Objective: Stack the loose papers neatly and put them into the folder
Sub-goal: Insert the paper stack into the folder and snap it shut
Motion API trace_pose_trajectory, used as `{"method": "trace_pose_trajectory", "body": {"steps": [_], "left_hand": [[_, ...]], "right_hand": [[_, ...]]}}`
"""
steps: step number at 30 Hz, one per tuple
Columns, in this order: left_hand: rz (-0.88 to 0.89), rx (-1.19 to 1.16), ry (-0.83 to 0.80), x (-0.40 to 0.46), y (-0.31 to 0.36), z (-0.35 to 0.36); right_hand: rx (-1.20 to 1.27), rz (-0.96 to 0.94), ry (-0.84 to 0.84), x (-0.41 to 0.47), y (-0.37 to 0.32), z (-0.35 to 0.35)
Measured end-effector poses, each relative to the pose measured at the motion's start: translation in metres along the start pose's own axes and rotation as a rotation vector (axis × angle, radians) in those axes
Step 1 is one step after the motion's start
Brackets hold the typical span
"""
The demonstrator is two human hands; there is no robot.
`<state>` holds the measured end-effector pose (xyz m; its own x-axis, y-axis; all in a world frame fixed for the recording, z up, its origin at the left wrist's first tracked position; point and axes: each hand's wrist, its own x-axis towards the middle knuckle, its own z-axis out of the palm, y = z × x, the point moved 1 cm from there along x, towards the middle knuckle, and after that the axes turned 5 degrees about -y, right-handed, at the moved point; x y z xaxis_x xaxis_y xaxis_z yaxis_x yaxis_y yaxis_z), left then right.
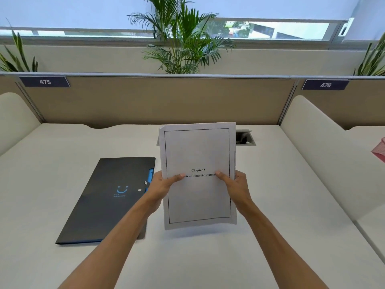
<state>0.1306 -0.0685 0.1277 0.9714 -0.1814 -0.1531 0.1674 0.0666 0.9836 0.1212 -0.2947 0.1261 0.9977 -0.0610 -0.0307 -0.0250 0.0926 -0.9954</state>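
Observation:
A stack of white papers (198, 151) stands upright on its lower edge on the white desk (62, 142), its top sheet showing a black border and the words "Chapter 5". My left hand (164, 183) grips the stack's left edge and my right hand (234, 183) grips its right edge, thumbs on the front. A black folder (108, 197) with a blue smile logo and a button clasp lies shut and flat on the desk to the left of the papers, partly behind my left forearm.
A cable hatch (244, 138) is sunk into the desk behind the papers. Beige partition panels (156, 101) close off the back and sides. A pink item (380, 150) shows at the right edge on the neighbouring desk.

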Motion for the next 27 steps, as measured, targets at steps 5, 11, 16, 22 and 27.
{"method": "trace_pose_trajectory", "body": {"steps": [5, 11, 16, 22, 27], "left_hand": [[-0.042, -0.015, -0.035, -0.003, 0.007, -0.002], [-0.057, -0.097, 0.03, -0.006, 0.016, 0.001], [0.314, 0.082, 0.268, 0.001, 0.045, -0.01], [0.414, 0.481, 0.241, 0.007, 0.071, -0.026], [0.114, 0.658, -0.241, 0.009, 0.082, -0.022]], "right_hand": [[0.018, 0.092, -0.035, 0.004, -0.004, 0.003], [0.007, 0.064, -0.024, 0.003, -0.006, 0.001], [-0.221, -0.098, -0.064, 0.005, -0.026, -0.01], [-0.649, -0.192, -0.196, 0.008, -0.053, -0.023], [-0.738, -0.162, -0.318, 0.006, -0.066, -0.024]]}}
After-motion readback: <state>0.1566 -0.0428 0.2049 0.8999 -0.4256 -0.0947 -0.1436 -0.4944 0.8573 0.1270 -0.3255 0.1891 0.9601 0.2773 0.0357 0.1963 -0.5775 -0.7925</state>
